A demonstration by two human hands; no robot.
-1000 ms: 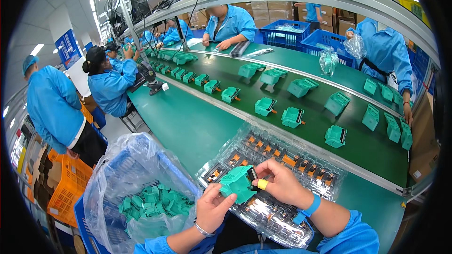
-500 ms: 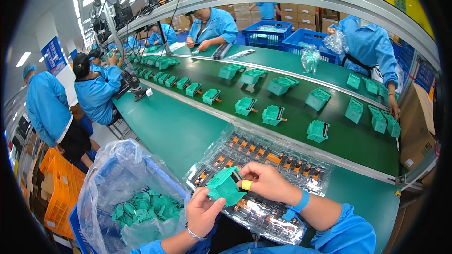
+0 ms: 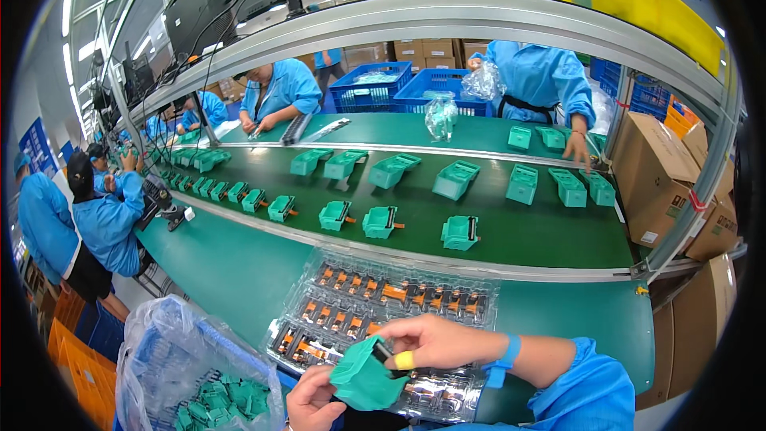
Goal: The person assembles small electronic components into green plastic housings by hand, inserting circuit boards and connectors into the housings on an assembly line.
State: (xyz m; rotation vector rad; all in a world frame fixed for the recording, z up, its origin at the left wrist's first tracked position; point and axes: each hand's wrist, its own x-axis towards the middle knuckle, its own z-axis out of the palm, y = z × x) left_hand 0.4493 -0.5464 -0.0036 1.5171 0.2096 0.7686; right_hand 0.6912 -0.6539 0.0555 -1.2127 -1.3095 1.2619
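Note:
A green plastic housing is tilted above the near edge of the tray. My left hand grips it from the left, thumb and fingers closed on its side. With its fingers pinched, my right hand presses a small black part at the housing's upper edge; the fingers partly cover it. A yellow band is on one right finger. Beneath my hands lies a clear plastic tray with rows of black-and-orange parts.
A lined blue crate of loose green housings stands at my left. Beyond the tray, a dark green belt carries several housings. Across it, a co-worker's hand reaches toward housings. Cardboard boxes stand at right.
The view has swung right, so the belt, crate and tray appear farther left. Both hands still hold the housing, which is now turned and lower in the picture.

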